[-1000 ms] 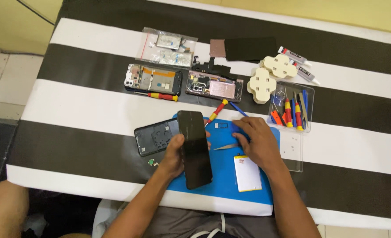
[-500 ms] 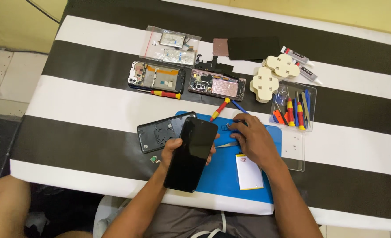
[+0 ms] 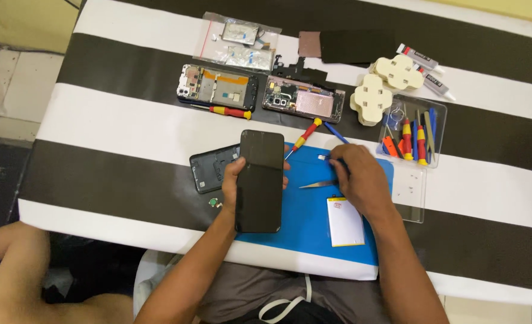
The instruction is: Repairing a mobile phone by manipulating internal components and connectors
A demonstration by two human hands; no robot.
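Observation:
My left hand (image 3: 233, 180) grips a black phone (image 3: 259, 180), held upright with its dark glass side up over the left edge of the blue work mat (image 3: 305, 216). My right hand (image 3: 357, 180) rests on the mat to the right, fingers curled on a small white-tipped tool (image 3: 324, 158). Metal tweezers (image 3: 317, 185) lie on the mat just left of that hand. A white flat battery (image 3: 345, 221) lies on the mat below my right wrist. A dark back cover (image 3: 210, 167) lies left of the phone.
Two opened phone bodies (image 3: 218, 87) (image 3: 302, 102) lie further back, with red-and-yellow screwdrivers (image 3: 230, 111) (image 3: 302, 137) near them. A clear tray (image 3: 411, 129) of tools stands at the right, cream plastic pieces (image 3: 371, 99) and glue tubes (image 3: 425, 66) behind it. Another person's arm (image 3: 8, 252) shows bottom left.
The black phone has swung from a tilt back to upright in my left hand. My right hand has stayed on the mat, shifting slightly.

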